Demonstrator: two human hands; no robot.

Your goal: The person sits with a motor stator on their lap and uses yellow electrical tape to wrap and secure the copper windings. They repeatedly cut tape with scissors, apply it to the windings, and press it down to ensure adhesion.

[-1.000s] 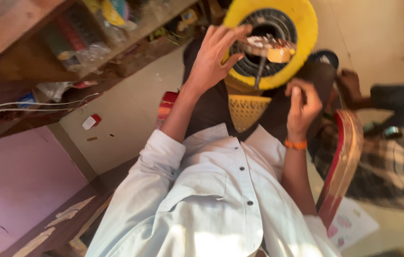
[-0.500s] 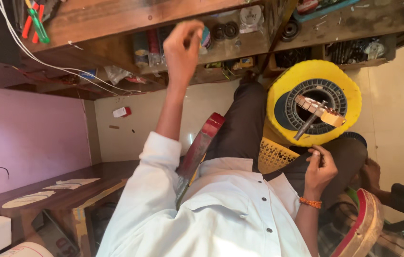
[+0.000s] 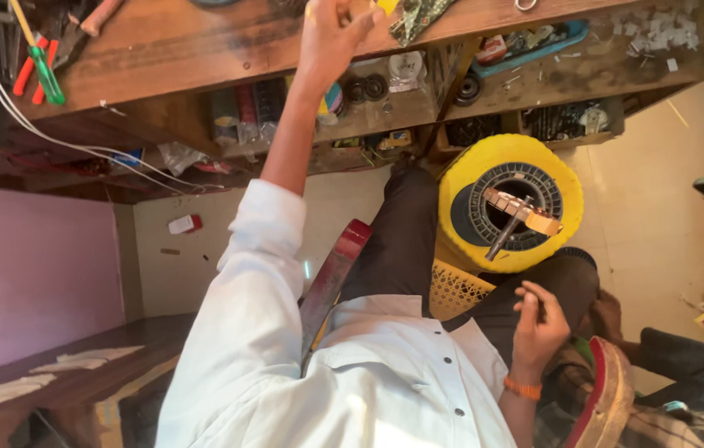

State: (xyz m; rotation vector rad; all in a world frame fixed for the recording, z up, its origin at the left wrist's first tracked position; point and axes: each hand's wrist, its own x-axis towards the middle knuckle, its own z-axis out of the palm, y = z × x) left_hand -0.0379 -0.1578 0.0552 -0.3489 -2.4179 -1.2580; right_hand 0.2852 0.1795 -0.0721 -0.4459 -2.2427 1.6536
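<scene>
So the head view is tilted way over, looking down the white shirt (image 3: 352, 390) at the lap and the cluttered wooden workbench (image 3: 203, 58) up top. Left hand (image 3: 331, 37) is stretched right up onto the bench surface, fingers pinched in around something small near a yellow bit at the frame edge, but honestly I can't tell what it's gripping or if it's really closed on anything. Right hand (image 3: 538, 328) sits low by the knee, fingers loosely curled with a thin dark piece between fingertips and thumb; too small to name. Between the knees, on the dark trousers, there's a round yellow motor housing (image 3: 511, 203) with a black ribbed ring inside and a tan crosspiece with a dark rod (image 3: 508, 235) lying across its opening. It rests just above a yellow plastic basket (image 3: 456, 290). Neither hand touches the housing. On the bench's left end lie red and green screwdrivers (image 3: 37, 70) with white wires (image 3: 4, 108) running past them. Lower shelves (image 3: 385, 108) are stuffed with small black rings and odd parts.
</scene>
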